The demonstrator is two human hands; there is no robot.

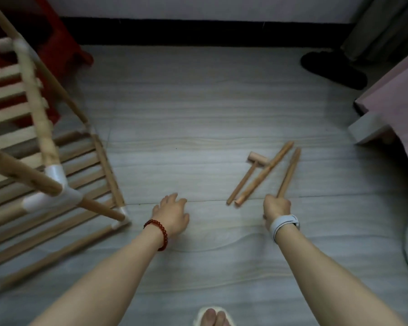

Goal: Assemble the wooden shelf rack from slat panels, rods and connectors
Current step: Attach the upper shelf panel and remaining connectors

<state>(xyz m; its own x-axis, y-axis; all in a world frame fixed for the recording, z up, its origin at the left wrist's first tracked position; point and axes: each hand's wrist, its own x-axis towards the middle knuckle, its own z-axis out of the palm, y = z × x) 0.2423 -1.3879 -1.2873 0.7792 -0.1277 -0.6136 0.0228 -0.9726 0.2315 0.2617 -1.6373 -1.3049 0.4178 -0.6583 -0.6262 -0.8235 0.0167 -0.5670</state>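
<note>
Toes are seen at bottom centre, above them the right hand curled round one rod and the left hand empty, loosely spread, while the part-built rack at left is judged unfinished, a second rod and mallet lying unused.

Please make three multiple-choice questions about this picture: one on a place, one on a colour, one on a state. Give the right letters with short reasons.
1. Where is the wooden mallet?
A. on the floor beside the loose rod
B. on the rack
C. in the left hand

2. What colour is the bead bracelet?
A. blue
B. red
C. green

3. What does the right hand do?
A. lies flat
B. holds a mallet
C. grips a rod

Key: 1 A, it lies by the loose rod on the floor. 2 B, red beads circle the left wrist. 3 C, fingers curl round the gripped rod.
</note>
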